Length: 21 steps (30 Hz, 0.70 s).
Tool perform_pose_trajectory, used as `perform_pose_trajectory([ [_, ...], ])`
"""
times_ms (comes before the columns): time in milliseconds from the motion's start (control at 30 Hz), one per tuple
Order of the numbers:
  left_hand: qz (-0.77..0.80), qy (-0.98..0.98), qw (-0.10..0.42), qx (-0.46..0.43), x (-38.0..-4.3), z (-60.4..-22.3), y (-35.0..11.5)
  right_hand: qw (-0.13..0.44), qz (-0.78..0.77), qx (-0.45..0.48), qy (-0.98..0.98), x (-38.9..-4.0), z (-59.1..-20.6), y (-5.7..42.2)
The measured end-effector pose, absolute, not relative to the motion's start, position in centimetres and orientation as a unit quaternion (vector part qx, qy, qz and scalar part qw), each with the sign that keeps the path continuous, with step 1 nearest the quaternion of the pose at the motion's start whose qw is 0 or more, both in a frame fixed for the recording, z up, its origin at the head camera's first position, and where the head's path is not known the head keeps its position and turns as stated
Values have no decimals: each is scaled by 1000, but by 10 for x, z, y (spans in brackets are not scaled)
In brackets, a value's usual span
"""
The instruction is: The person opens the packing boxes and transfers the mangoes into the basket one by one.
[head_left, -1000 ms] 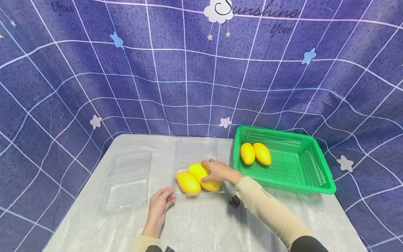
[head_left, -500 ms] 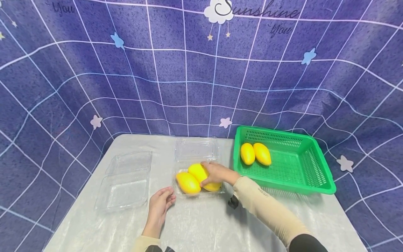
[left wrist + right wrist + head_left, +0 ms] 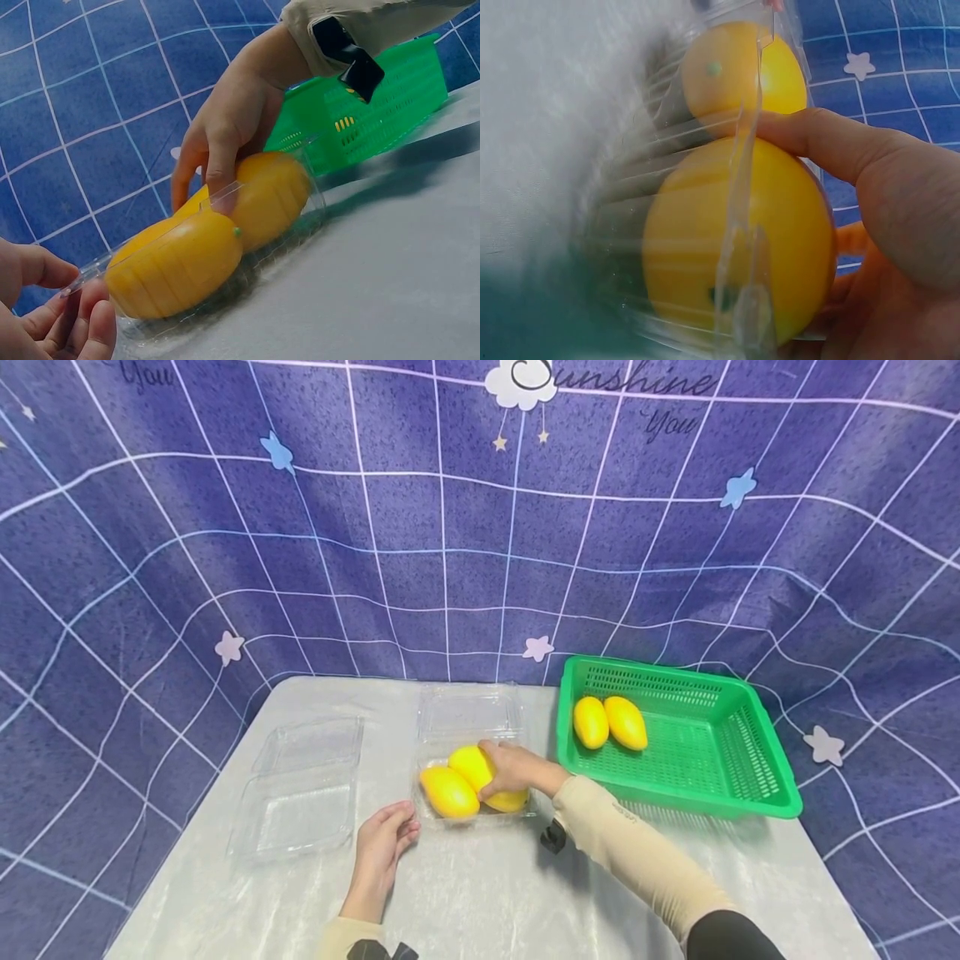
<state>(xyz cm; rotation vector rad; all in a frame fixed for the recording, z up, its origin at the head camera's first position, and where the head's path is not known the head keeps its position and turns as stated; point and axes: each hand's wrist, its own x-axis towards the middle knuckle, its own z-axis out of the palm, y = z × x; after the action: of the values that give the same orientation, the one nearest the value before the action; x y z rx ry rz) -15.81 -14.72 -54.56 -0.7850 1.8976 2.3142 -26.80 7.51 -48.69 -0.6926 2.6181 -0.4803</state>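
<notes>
Two yellow mangoes lie side by side in a clear plastic clamshell box [image 3: 480, 820], whose lid [image 3: 471, 713] is folded back behind it. My right hand [image 3: 517, 770] grips the right mango [image 3: 795, 225] from above, thumb between the two fruits and fingers round the far side. The left mango [image 3: 450, 793] rests in the box, untouched by my left hand. At the box's front left corner my left hand [image 3: 384, 842] pinches the clear rim between thumb and fingers, as the left wrist view [image 3: 56, 300] shows.
A green plastic basket [image 3: 678, 810] stands at the right with two more mangoes [image 3: 609, 723] in its left end. Another open clear box [image 3: 296, 814] lies to the left on the pale grey table [image 3: 465, 902]. A purple-blue curtain [image 3: 480, 585] hangs behind the table.
Very little differs. My right hand and forearm have shifted slightly left over the right mango; my left hand stays at the box's corner. The head view has tilted a touch.
</notes>
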Motion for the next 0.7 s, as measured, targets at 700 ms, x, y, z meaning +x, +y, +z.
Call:
perform_pose_trajectory([
  [700,747,612,25,-258,-157,-543,-148,146,-186,-247,940,-274,-462,81],
])
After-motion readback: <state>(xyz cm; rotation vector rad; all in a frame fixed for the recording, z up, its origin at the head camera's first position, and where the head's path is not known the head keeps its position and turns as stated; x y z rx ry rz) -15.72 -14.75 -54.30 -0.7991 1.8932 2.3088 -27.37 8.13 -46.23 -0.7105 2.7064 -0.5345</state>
